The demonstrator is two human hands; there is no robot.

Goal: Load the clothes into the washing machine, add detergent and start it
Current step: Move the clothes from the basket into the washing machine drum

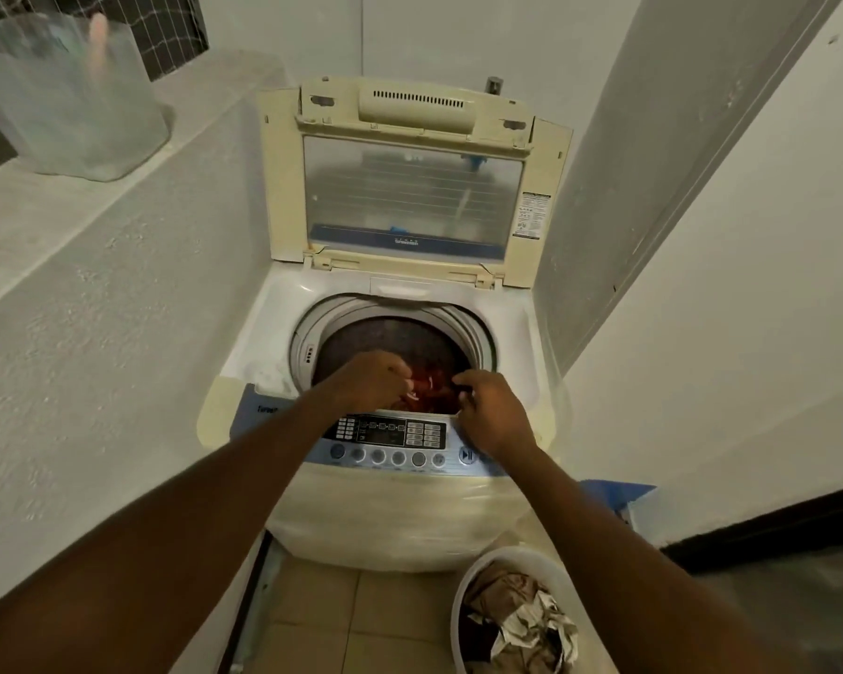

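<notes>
A cream top-loading washing machine (410,518) stands between two white walls with its lid (410,197) raised upright. Both hands reach over the control panel (390,437) into the drum opening (390,333). My left hand (373,381) and my right hand (492,413) each pinch a red garment (431,386) that lies at the drum's front edge. Most of the garment is hidden inside the dark drum. A white laundry basket (507,566) on the floor at the lower right holds brown, dark and pale clothes (521,620).
A low white ledge (69,211) runs along the left with a translucent plastic container (69,99) on it. A white wall (726,284) closes the right side. Beige floor tiles (361,620) lie in front of the machine. A blue object (619,493) sits beside the machine's right.
</notes>
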